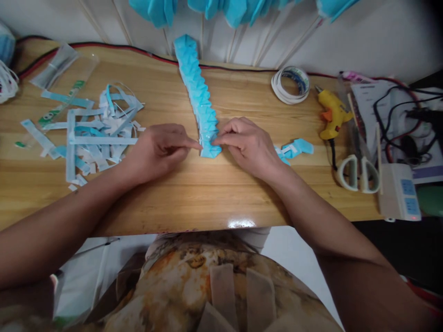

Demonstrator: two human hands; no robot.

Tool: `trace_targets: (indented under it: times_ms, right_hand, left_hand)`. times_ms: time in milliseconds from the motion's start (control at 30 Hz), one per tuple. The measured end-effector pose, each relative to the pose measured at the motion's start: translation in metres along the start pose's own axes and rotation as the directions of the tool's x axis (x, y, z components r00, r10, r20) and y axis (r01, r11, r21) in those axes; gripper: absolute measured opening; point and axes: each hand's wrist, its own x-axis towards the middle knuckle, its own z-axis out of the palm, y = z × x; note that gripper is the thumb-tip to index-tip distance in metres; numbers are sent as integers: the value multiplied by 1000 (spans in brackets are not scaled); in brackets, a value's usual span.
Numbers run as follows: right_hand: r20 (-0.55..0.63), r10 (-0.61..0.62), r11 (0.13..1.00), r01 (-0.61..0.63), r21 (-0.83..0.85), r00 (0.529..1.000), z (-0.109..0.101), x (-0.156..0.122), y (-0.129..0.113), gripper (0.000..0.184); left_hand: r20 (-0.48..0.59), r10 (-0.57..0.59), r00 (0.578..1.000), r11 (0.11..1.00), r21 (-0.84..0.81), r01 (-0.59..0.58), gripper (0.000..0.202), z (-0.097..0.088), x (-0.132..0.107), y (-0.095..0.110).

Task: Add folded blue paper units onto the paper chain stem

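Note:
A long strip of blue folded paper (202,99) with zigzag pleats lies on the wooden table, running from the back towards me. At its near end, my left hand (162,147) has its fingers curled, with thumb and index finger at the left corner. My right hand (244,143) pinches the right edge of that same end. Fingertips hide small parts of the strip's edges. To the right of my right hand lie small folded blue paper pieces (294,150), partly covered by the hand.
Blue and white paper scraps (100,129) lie heaped at left beside clear plastic wrappers (57,67). Tape rolls (290,86), a yellow glue gun (331,113), scissors (358,173) and a white power strip (399,191) are at right. Blue paper shapes on sticks (235,11) stand along the wall.

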Motion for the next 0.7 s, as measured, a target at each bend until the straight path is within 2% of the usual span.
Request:
trace_targets:
  times_ms: [100, 233, 333, 567, 700]
  right_hand:
    - [-5, 11, 1000, -11, -6, 1000, 0, 0, -1, 30]
    - [-2, 16, 999, -16, -36, 1000, -1, 0, -3, 31]
    - [-2, 17, 999, -17, -52, 1000, -2, 0, -3, 31]
    - [-66, -18, 1000, 18, -14, 998, -5, 0, -1, 33]
    - [-9, -33, 998, 33, -47, 999, -3, 1, -5, 33]
  left_hand:
    - [-41, -24, 999, 997, 76, 27, 29, 0, 1, -1]
    - [10, 51, 999, 955, 292, -52, 34, 5, 4, -8]
    - [39, 66, 997, 914, 398, -76, 37, 9, 5, -10]
    - [51, 68, 996, 892, 443, -84, 38, 8, 4, -6]
    - [57, 29, 998, 877, 477, -53, 40, 8, 4, -4]
